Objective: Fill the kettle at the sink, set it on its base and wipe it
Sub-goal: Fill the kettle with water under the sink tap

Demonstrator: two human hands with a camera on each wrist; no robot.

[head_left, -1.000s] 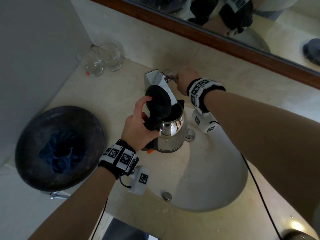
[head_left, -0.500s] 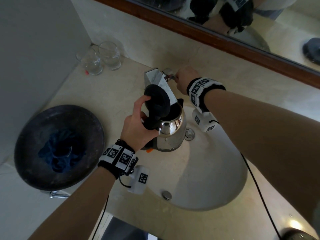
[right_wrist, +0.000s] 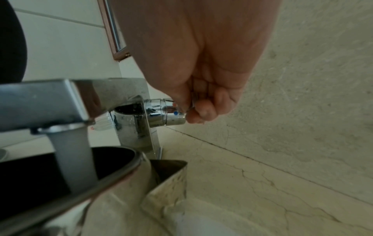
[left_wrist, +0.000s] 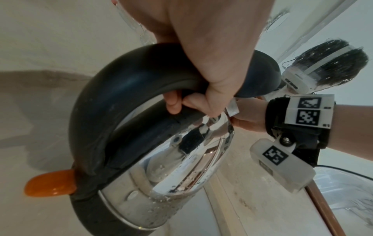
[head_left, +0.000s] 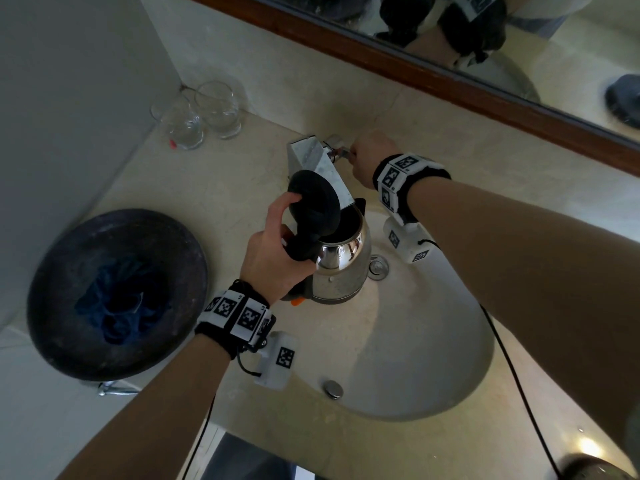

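A steel kettle (head_left: 341, 268) with a black handle (left_wrist: 113, 89) and raised black lid (head_left: 313, 204) hangs over the sink basin (head_left: 415, 358), under the chrome faucet spout (head_left: 322, 168). My left hand (head_left: 273, 258) grips the handle, thumb against the lid. In the right wrist view a stream of water (right_wrist: 72, 159) runs from the spout (right_wrist: 40, 102) into the kettle's open mouth (right_wrist: 36, 172). My right hand (head_left: 369, 157) pinches the faucet's side lever (right_wrist: 167, 111) with curled fingers. A dark blue cloth (head_left: 117, 306) lies in a dark round bowl (head_left: 62, 258) at the left.
Two drinking glasses (head_left: 201, 116) stand in the back left corner of the marble counter (head_left: 221, 168). A wood-framed mirror (head_left: 450, 74) runs behind the faucet. The drain (head_left: 378, 266) sits just right of the kettle. A black cable (head_left: 512, 368) crosses the counter at the right.
Nothing has visibly moved; both hands hold as before, with the kettle under the spout.
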